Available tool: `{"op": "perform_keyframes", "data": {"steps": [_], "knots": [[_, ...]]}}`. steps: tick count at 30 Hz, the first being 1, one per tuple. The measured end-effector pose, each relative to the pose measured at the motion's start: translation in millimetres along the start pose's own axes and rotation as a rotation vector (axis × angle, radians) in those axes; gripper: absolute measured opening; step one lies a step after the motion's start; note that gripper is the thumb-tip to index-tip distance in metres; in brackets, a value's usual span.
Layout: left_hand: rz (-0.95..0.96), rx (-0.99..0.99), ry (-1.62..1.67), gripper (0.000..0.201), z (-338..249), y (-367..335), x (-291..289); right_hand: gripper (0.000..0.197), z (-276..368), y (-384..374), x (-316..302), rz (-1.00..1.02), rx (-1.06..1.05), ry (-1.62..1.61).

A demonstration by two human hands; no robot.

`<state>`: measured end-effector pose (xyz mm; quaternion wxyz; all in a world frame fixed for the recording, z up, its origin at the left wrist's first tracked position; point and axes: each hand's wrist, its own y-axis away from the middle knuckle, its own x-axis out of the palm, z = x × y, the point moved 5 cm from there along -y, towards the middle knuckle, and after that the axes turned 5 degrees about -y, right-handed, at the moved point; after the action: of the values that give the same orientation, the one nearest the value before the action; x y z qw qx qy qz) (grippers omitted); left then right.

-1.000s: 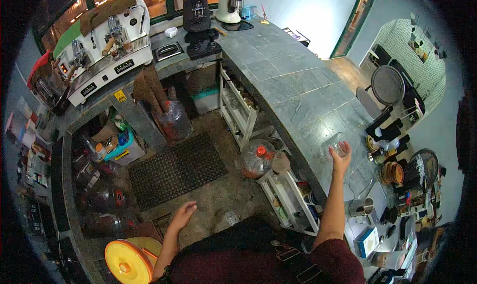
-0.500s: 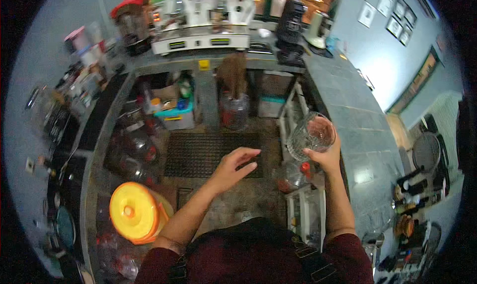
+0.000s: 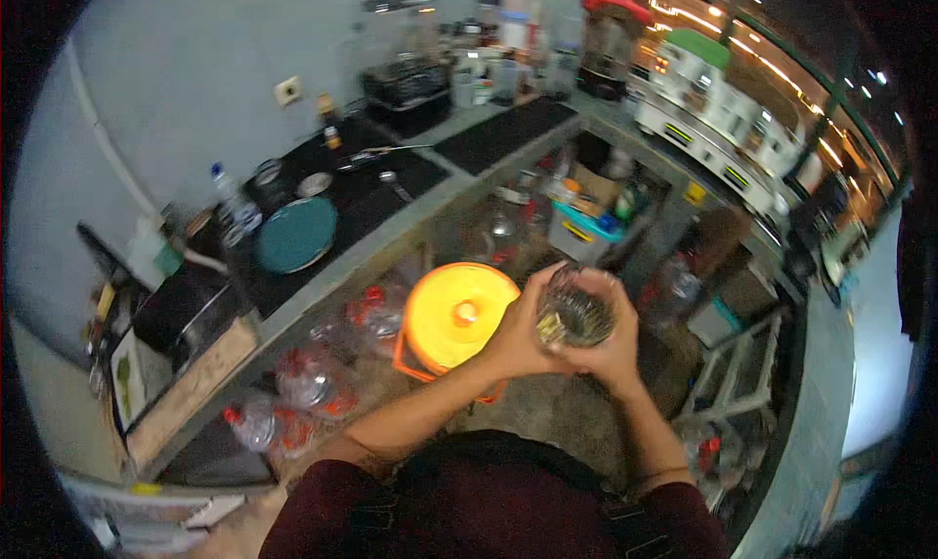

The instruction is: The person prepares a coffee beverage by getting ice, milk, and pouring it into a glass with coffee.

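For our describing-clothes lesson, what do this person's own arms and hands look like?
Short, dark maroon sleeves cover the upper arms, leaving the forearms bare. The left hand and right hand are bare too, with no gloves or wristwatch visible.

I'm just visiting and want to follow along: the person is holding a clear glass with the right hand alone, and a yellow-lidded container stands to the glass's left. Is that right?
Not quite: the right hand is not alone. The head view shows the left hand on the clear glass too, with the yellow-lidded container to the glass's left.
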<state>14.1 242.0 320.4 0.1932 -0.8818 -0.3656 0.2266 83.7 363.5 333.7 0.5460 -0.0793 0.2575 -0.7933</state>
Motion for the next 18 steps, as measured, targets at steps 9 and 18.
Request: {"op": "perform_keyframes", "data": {"steps": [9, 18], "knots": [[-0.498, -0.156, -0.023, 0.092, 61.3, 157.4, -140.9, 0.097, -158.6, 1.1, 169.7, 0.579, 0.133, 0.078], [-0.836, -0.394, -0.215, 0.092, 65.6, 210.6, -190.4, 0.086, -334.5, -30.6, 218.1, 1.002, 0.288, 0.909]]}}
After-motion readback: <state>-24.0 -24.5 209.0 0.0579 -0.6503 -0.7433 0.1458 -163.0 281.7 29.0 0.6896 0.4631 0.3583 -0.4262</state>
